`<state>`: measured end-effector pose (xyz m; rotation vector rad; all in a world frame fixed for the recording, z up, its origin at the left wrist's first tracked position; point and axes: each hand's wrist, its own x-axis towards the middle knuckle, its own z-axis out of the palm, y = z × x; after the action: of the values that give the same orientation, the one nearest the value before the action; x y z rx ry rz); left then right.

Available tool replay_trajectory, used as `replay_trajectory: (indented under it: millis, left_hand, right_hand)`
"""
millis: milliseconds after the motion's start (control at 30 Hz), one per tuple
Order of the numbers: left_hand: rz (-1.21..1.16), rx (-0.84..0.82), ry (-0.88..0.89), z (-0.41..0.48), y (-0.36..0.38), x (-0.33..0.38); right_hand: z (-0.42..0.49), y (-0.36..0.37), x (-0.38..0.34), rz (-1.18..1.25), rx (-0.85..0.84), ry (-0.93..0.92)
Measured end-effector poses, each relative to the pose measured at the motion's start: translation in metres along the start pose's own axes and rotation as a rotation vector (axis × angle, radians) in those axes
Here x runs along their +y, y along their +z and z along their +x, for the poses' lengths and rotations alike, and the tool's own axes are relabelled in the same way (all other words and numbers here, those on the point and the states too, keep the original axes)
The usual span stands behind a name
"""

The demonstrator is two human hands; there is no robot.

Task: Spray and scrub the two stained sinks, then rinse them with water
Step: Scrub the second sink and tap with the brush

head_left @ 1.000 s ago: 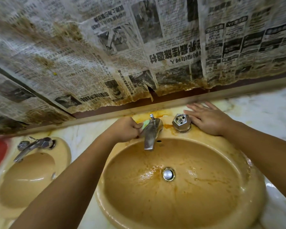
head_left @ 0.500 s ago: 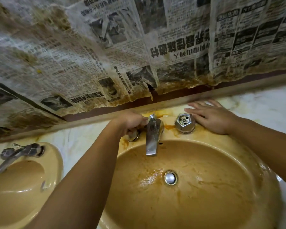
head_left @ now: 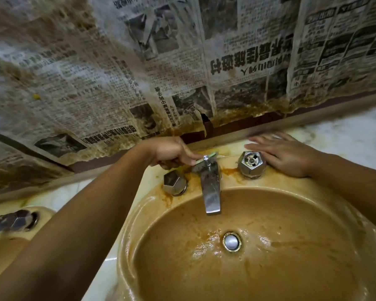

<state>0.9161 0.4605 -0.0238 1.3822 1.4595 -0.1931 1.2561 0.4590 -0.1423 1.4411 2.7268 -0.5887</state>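
Note:
A yellow-brown sink [head_left: 139,213] with rust stains fills the lower right, its drain plug [head_left: 231,241] in the middle of the wet bowl. A chrome faucet [head_left: 211,192] stands at its back, between the left knob [head_left: 174,183] and the right knob [head_left: 251,164]. My left hand [head_left: 172,154] grips a green sponge [head_left: 204,158] and presses it on the ledge behind the faucet's base. My right hand [head_left: 284,155] lies flat on the sink's back rim beside the right knob. A second sink [head_left: 0,253] shows at the lower left, partly cut off.
Stained, peeling newspaper [head_left: 182,68] covers the wall above the sinks. A marble counter [head_left: 345,135] runs behind and between the basins. The second sink's chrome faucet [head_left: 11,221] juts out at the left edge.
My left hand has moved from the left side of the faucet to behind its base, uncovering the left knob. The view has shifted right and closer. My right hand has stayed put.

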Motion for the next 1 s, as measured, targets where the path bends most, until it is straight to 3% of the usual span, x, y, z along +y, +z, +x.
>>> replay_trajectory:
  millis: [233,433,567,733,767,867,1000]
  left_hand:
    - [0.231,0.201,0.092,0.0,0.018,-0.003]
    - [0.168,0.137,0.176,-0.063,0.028,-0.014]
    - [0.257,0.019,0.213,-0.083,0.059,0.01]
    - [0.624,0.315,0.073,-0.063,0.065,0.044]
    - [0.654,0.309,0.054,-0.064,0.065,0.046]
    - [0.581,0.228,0.047,-0.082,0.071,0.054]
    - [0.6,0.488,-0.002,-0.091,0.09,0.041]
  right_hand:
    - [0.0,0.0,-0.002,-0.032,-0.023,0.018]
    - [-0.001,-0.002,-0.004,-0.018,-0.018,0.017]
    - [-0.002,-0.002,-0.004,0.0,-0.018,0.013]
    - [-0.006,-0.004,-0.006,-0.003,-0.023,0.024]
    - [-0.007,-0.005,-0.005,-0.005,-0.02,0.026]
    - [-0.008,-0.005,-0.005,-0.013,0.007,0.011]
    - [-0.015,-0.002,-0.006,-0.032,0.091,0.021]
